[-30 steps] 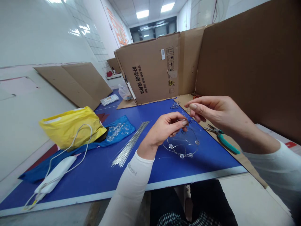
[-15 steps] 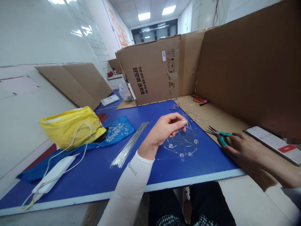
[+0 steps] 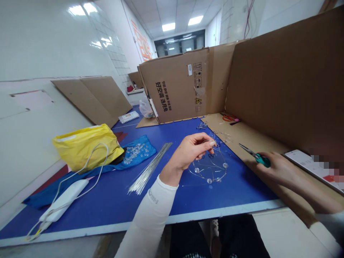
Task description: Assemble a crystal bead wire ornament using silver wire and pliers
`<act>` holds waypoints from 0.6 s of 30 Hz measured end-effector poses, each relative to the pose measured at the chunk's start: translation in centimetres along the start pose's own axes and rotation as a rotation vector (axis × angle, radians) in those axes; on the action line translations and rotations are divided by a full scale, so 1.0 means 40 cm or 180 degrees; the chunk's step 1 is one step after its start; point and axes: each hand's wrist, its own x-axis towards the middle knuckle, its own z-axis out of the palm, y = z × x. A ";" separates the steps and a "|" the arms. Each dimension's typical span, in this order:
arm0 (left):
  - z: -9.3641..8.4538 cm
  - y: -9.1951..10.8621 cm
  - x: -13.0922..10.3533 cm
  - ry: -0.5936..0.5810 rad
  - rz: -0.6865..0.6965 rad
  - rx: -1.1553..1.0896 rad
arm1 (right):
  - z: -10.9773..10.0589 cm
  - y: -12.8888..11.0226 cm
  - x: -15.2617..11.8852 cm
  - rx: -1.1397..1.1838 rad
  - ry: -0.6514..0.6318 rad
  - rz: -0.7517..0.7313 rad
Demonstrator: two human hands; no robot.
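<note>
My left hand point(image 3: 197, 148) pinches the upper part of a round wire frame point(image 3: 200, 175) strung with several clear beads, holding it over the blue table point(image 3: 172, 200). Loops of wire cross the inside of the ring, and my fingers hide its top. On the right, my right hand point(image 3: 278, 168) is closed around the teal handles of needle-nose pliers point(image 3: 249, 150). The pliers' jaws look closed and point toward the far left, apart from the wire frame. A bundle of straight silver wires point(image 3: 150, 168) lies left of my left forearm.
Clear beads point(image 3: 135, 153) lie on blue cloth beside a yellow bag point(image 3: 88, 147). A white power strip point(image 3: 64, 200) with its cord is at the left front. Cardboard point(image 3: 182, 86) walls the back and right. Orange scissors point(image 3: 229, 118) and a phone point(image 3: 309, 163) rest on the right.
My right hand has taken up the pliers from the cardboard, and their spread jaws and handles have closed. My left hand keeps the wire frame in nearly the same place; the view has shifted slightly.
</note>
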 end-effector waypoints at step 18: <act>0.008 -0.009 0.002 0.0181 0.0304 0.0305 | -0.223 -0.213 -0.050 -0.0025 -0.0452 -0.1116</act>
